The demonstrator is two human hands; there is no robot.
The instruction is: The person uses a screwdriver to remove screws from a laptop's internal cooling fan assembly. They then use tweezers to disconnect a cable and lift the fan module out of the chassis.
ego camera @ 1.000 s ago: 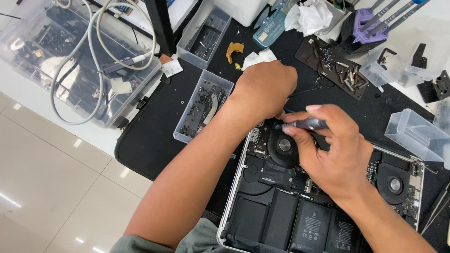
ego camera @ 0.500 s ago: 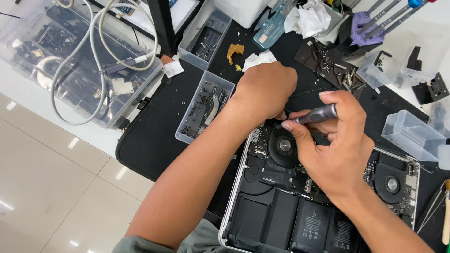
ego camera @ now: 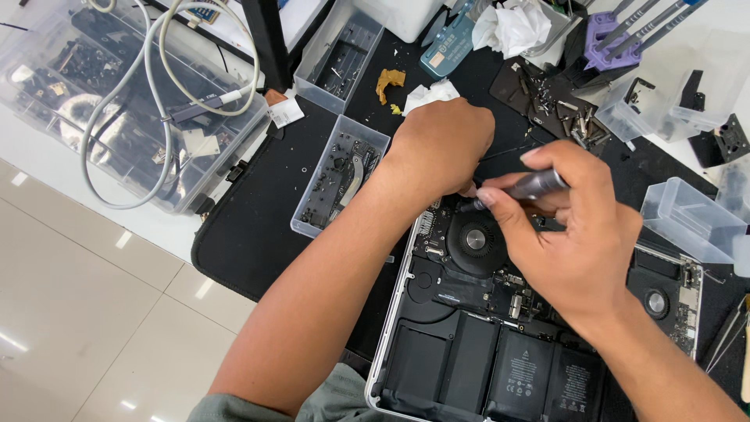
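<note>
Opened laptop [ego camera: 500,344], underside up, on a black mat [ego camera: 258,227] over a white bench. Compared with the frame one second earlier, the right hand [ego camera: 578,234] has raised the dark screwdriver [ego camera: 525,186] from near the fan [ego camera: 473,239] to a flatter angle above it; thumb and fingers stay clamped on the shaft. The left hand [ego camera: 441,144] remains beyond the fan at the laptop's far edge, fingers curled under; what they grip cannot be told. Left of the laptop: clear parts tray [ego camera: 341,184], lidded bin with grey cable [ego camera: 133,101]. Tiled floor below.
</note>
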